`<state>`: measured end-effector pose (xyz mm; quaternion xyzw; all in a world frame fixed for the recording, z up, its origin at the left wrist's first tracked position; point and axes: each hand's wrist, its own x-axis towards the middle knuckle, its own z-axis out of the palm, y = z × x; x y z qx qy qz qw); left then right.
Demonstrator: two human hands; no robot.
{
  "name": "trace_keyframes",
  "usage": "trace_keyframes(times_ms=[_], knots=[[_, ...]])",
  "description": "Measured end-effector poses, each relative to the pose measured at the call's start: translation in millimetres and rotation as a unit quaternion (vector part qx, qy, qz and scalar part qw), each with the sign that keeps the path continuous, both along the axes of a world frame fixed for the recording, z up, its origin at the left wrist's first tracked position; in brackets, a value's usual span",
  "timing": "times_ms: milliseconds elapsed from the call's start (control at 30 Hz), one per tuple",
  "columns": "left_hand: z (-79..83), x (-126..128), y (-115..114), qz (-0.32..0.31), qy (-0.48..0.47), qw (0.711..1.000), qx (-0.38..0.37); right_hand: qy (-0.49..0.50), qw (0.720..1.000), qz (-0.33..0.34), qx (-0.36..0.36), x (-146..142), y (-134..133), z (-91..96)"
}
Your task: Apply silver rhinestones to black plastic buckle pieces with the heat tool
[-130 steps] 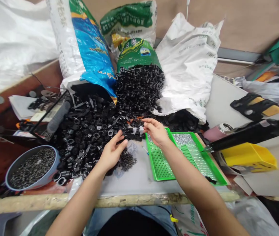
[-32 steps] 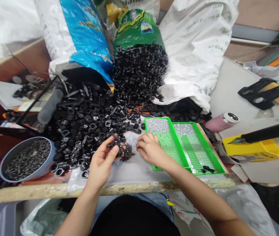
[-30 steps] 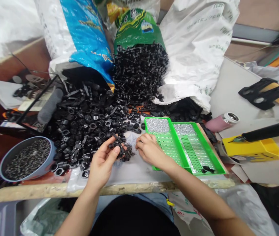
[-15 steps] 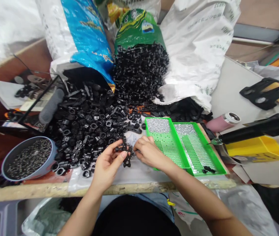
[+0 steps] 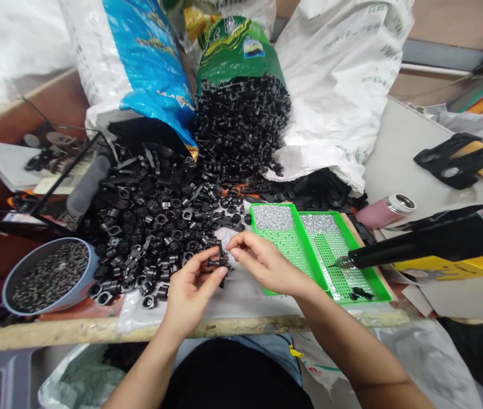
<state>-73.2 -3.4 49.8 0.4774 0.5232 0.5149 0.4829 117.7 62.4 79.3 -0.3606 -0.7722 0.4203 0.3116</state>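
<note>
My left hand [image 5: 194, 284] holds a small black plastic part [image 5: 219, 261] between thumb and fingers, above the front of the table. Beside it my right hand [image 5: 262, 261] has thumb and forefinger pinched together close to the part's upper end. Whatever sits in that pinch is too small to make out. Under the hands, a few small dark pieces lie on a pale sheet [image 5: 241, 301]. To the left spreads a heap of black plastic pieces [image 5: 151, 221], many of them ring-shaped.
Right of my hands lie two green trays [image 5: 324, 284] with small silvery pieces. A black electric screwdriver [image 5: 420, 241] juts over the right tray, near a pink flask [image 5: 388, 210]. At left stands a blue bowl [image 5: 92, 272] of small parts. Sacks [image 5: 335, 85] line the back.
My right hand has moved up slightly from the pale sheet to the black part. The left hand has shifted a little right, turning the part. The screwdriver has swung left over the tray.
</note>
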Motion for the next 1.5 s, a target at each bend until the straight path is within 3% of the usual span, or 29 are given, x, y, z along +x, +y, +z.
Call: trace_keyframes(times_ms=[233, 467, 600, 700, 767, 833, 900, 967, 1033, 1100, 1200, 1300, 1400, 1500], knots=[[-2.2, 0.2, -1.5, -0.009, 0.006, 1.0, -0.004, 0.014, 0.999, -0.027, 0.028, -5.3, -3.5, -7.1], [-0.5, 4.5, 1.2, -0.015, -0.099, 0.995, -0.027, 0.022, 0.983, -0.091, 0.161, -9.6, -18.6, -17.8], [-1.2, 7.2, 5.1, -0.011, -0.069, 0.997, -0.032, 0.042, 0.97, -0.14, 0.196, -11.5, -23.3, -22.0], [-2.2, 8.6, 7.2, 0.017, -0.011, 0.999, -0.029, 0.024, 0.973, -0.153, 0.174, -11.3, -24.6, -22.4], [-0.2, 6.9, 11.3, -0.018, 0.007, 0.999, -0.033, 0.009, 0.983, -0.144, 0.114, -8.5, -23.6, -25.5], [5.7, 1.0, 23.0, -0.075, 0.05, 0.996, -0.017, 0.016, 0.986, -0.156, 0.05, -3.2, -20.7, -31.5], [14.9, -9.6, 46.2, -0.079, 0.168, 0.982, 0.042, 0.052, 0.98, -0.194, 0.011, 3.7, -16.8, -38.3], [24.4, -22.7, 79.7, -0.004, 0.345, 0.932, 0.107, 0.094, 0.97, -0.223, -0.007, 9.9, -13.7, -43.3], [30.8, -35.1, 116.6, 0.081, 0.488, 0.865, 0.087, 0.122, 0.966, -0.228, -0.018, 14.0, -13.0, -44.9], [33.5, -45.1, 148.6, 0.102, 0.502, 0.856, 0.076, 0.13, 0.966, -0.22, -0.031, 16.2, -14.5, -43.4], [35.1, -57.7, 177.0, 0.109, 0.475, 0.869, 0.08, 0.132, 0.964, -0.226, -0.044, 19.2, -17.3, -38.7], [40.1, -70.2, 183.0, 0.132, 0.416, 0.895, 0.096, 0.144, 0.955, -0.252, -0.056, 22.7, -14.8, -35.4], [46.8, -74.2, 170.9, 0.123, 0.33, 0.93, 0.108, 0.181, 0.944, -0.263, -0.081, 19.7, -6.0, -34.8], [48.7, -60.7, 143.3, 0.056, 0.246, 0.961, 0.111, 0.243, 0.938, -0.209, -0.131, 5.9, 3.1, -33.5]])
